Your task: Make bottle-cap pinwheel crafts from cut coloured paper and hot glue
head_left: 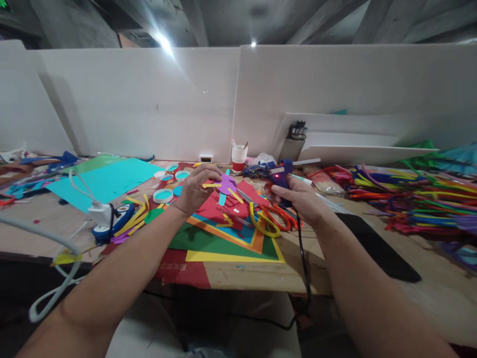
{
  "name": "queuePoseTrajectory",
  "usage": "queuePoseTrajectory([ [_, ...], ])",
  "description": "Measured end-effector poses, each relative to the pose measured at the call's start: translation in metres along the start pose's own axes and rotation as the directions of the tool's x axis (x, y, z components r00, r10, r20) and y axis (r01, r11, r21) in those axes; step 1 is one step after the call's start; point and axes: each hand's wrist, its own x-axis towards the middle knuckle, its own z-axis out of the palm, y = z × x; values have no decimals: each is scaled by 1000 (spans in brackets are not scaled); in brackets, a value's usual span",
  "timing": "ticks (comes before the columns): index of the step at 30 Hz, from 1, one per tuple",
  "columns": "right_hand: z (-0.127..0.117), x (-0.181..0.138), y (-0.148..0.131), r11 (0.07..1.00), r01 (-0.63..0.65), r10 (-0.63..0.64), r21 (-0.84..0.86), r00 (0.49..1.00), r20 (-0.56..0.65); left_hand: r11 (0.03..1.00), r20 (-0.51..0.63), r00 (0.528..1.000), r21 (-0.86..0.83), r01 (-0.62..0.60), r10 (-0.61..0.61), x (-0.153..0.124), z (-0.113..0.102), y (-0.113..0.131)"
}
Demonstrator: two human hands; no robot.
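My left hand [197, 188] pinches a purple paper cutout [226, 184] that has yellow and turquoise strips sticking out from it. It is held up above the stacked coloured paper. On the right, my right hand [298, 196] is wrapped round the handle of a blue glue gun [283, 175], which has a small red light on its side. The gun's nozzle end points left toward the cutout, apart from it. A white glue stick [306, 161] juts out of its back, and a black cord [303, 253] hangs down from the handle. Below lie yellow-handled scissors [266, 221].
Coloured sheets [231, 246] and red paper pieces cover the table's middle. A power strip [114, 221] with a white plug stands left. Cups [239, 158] and a bottle [294, 141] are at the back. Pipe cleaners [417, 199] and a black phone-like slab [378, 246] lie right.
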Motion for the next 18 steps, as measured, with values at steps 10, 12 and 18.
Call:
queuePoseTrajectory([
  [10,-3,1,8,998,-37,38,-53,999,18,1000,6,1000,-5,16,-16,-1,1,-1],
  [12,-3,2,9,998,-34,34,-43,999,10,999,8,999,-1,39,-39,-1,1,-1],
  [18,-2,1,8,996,-30,30,-78,1000,-1,998,10,998,-22,59,-59,-1,2,0],
])
